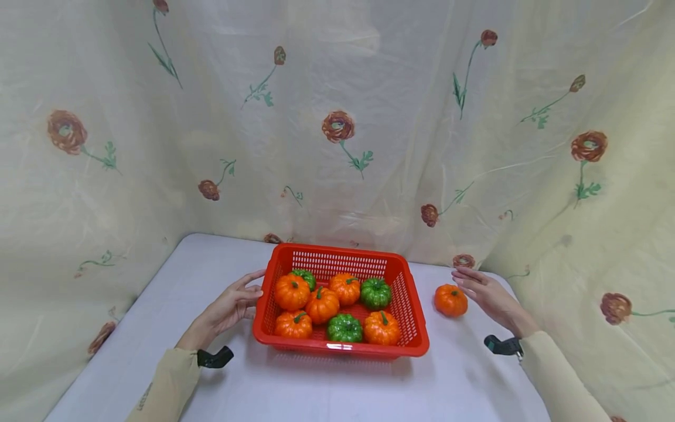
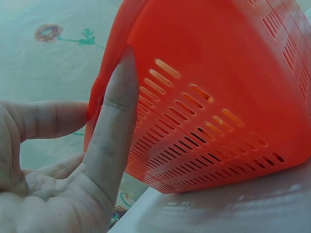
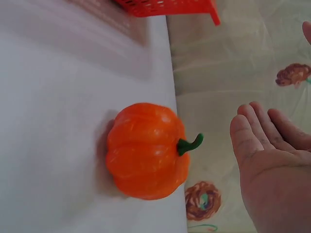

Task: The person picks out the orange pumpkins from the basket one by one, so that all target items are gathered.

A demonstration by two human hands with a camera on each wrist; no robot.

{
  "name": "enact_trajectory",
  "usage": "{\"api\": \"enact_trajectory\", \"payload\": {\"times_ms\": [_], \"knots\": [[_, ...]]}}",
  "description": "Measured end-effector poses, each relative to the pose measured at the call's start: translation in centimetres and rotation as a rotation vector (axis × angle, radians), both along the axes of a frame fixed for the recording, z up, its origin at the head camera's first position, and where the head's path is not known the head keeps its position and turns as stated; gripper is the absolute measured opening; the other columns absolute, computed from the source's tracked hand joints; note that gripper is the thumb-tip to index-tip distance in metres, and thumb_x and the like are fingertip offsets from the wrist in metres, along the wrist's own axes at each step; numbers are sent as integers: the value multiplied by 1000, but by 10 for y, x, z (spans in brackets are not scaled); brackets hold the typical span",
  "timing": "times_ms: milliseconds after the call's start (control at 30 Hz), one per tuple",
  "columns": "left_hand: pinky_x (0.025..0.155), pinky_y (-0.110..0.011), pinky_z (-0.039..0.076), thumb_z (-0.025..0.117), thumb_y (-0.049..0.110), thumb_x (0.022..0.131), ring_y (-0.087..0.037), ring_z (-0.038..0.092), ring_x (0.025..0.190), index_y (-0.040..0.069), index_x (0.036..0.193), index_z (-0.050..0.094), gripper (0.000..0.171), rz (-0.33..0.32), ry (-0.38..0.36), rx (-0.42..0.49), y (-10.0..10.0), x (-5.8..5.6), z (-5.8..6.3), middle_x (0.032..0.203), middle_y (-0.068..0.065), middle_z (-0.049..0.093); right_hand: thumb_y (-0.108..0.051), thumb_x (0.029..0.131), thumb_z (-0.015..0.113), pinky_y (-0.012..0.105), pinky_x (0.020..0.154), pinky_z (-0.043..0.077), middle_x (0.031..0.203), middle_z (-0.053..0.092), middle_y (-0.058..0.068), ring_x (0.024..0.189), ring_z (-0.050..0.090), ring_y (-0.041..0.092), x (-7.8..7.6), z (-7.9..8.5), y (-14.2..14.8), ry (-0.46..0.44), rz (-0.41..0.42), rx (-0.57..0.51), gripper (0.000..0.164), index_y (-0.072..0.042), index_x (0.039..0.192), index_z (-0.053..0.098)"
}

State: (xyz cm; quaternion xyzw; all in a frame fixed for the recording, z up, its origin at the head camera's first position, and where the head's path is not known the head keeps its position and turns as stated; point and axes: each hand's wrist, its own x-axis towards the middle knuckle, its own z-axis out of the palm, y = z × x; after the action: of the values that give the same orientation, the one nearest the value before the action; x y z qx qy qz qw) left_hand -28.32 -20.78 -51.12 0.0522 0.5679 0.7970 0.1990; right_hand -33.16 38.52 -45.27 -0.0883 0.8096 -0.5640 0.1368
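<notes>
My left hand (image 1: pixel 228 306) is at the left side of a red plastic basket (image 1: pixel 377 350), holding its rim. In the left wrist view, one finger lies against the basket's slotted outer wall (image 2: pixel 218 58) under the lip while another digit meets the rim's edge. Inside sit several small orange pumpkins (image 1: pixel 323 305) and 3 green ones (image 1: pixel 345 328). To the right of the basket, one more orange pumpkin (image 1: pixel 450 300) with a green stem rests on the table. My right hand (image 1: pixel 490 298) hovers beside and above that pumpkin, fingers extended, apart from it and holding nothing.
A white table (image 1: pixel 295 390) carries the basket. Behind and along both sides hangs a pale curtain (image 1: pixel 390 146) printed with brown-red flowers, close to the table's edges. Dark devices (image 1: pixel 503 345) are strapped to both wrists.
</notes>
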Motion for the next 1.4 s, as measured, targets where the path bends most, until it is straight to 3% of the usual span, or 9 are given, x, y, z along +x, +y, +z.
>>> {"api": "enact_trajectory", "payload": {"times_ms": [167, 433, 567, 733, 833, 1167, 1400], "knots": [[78, -41, 59, 46, 6, 99, -21, 64, 101, 18, 154, 20, 62, 0, -6, -1, -1, 1, -1, 116, -8, 55, -35, 99, 51, 39, 112, 28, 157, 21, 22, 115, 50, -12, 2, 7, -9, 6, 3, -5, 74, 0, 152, 13], [78, -41, 59, 46, 6, 99, -21, 64, 102, 18, 154, 21, 62, 4, -15, 2, -1, 2, -3, 118, -8, 56, -32, 99, 54, 18, 102, 43, 153, 33, 19, 112, 53, -11, 9, 22, -28, 14, 32, 27, 68, -2, 151, 22], [78, -41, 59, 46, 6, 99, -21, 64, 102, 19, 154, 21, 62, 6, -19, 4, -1, 2, -4, 120, -8, 55, -36, 97, 56, 26, 106, 41, 153, 34, 14, 123, 51, -1, 14, 30, -41, 16, 43, 77, 69, -6, 151, 24], [79, -41, 59, 47, 6, 99, -22, 64, 103, 19, 154, 21, 62, 9, -22, 5, 0, 2, -3, 120, -9, 55, -38, 95, 59, 36, 107, 42, 153, 36, 12, 138, 41, 26, 17, 38, -58, 34, 55, 113, 69, -10, 150, 28], [79, -40, 59, 46, 6, 99, -22, 64, 104, 19, 154, 20, 62, 7, -23, 4, 0, 2, -1, 120, -9, 55, -35, 95, 59, 42, 108, 40, 152, 36, 15, 140, 36, 35, 18, 43, -69, 44, 80, 101, 68, -7, 149, 29], [77, -38, 60, 49, 7, 98, -22, 64, 104, 20, 154, 21, 64, 18, -48, 7, 1, 1, -1, 122, -9, 55, -29, 94, 61, 54, 115, 26, 151, 35, 20, 140, 33, 40, 21, 53, -103, 39, 136, 37, 67, -2, 147, 30], [78, -40, 60, 46, 6, 98, -21, 64, 102, 20, 154, 21, 62, 15, -31, 1, 1, 1, 1, 118, -8, 54, -32, 93, 63, 57, 115, 27, 151, 37, 18, 140, 34, 38, 21, 55, -120, 36, 158, 57, 68, -7, 148, 32]]}}
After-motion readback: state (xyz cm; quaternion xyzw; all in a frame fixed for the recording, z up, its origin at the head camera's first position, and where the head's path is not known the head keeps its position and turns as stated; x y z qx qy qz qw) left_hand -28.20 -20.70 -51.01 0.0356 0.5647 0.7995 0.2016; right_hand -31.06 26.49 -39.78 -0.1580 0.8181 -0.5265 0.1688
